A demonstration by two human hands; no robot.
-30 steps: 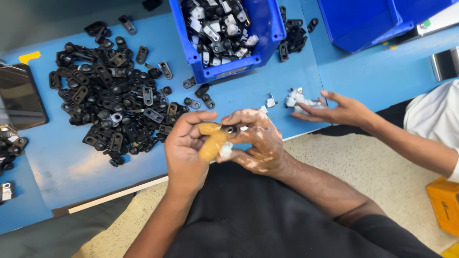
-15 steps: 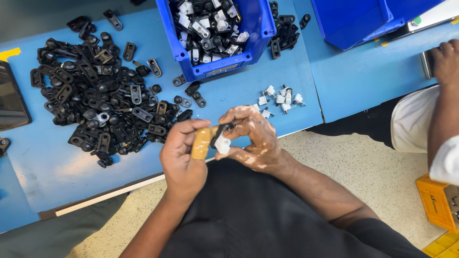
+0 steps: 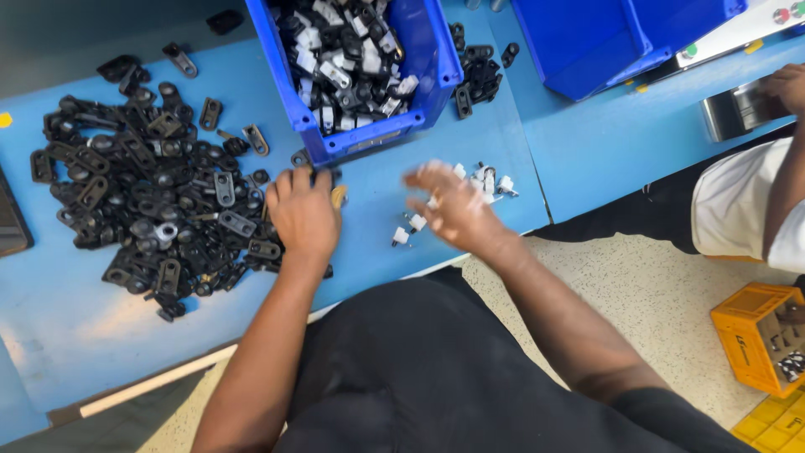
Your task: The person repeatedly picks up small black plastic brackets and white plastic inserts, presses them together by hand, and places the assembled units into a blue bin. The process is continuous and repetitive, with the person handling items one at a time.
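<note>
Left hand [image 3: 303, 216]: palm down on the blue table [image 3: 587, 159], fingers [image 3: 289, 183] together and curled, tips touching the front wall of the blue bin [image 3: 369, 138]. Small yellow-tan piece [image 3: 338, 196] visible just beside the thumb side, against the hand; cannot tell whether gripped or merely touched. Right hand [image 3: 449, 205]: blurred, palm down, fingers [image 3: 419, 179] spread apart, nothing seen clamped. Small white parts [image 3: 486, 180] scattered just beyond the right fingertips; two more white parts [image 3: 409, 228] lying beneath and just inside the right hand, between the two hands.

Outward from the left fingers: large heap of black flat brackets [image 3: 142, 193] spread over the table, its near edge touching the little-finger side of the left hand. Beyond the left fingertips: bin filled with mixed black and white parts. Beyond the right fingers, farther off: small cluster of black parts [image 3: 478, 71] beside the bin, then a second blue bin [image 3: 604, 42]. Far to the right of the right hand: a second person's arm in a white sleeve [image 3: 738, 210], well apart. On the floor nearest that side: orange crate [image 3: 755, 335].
</note>
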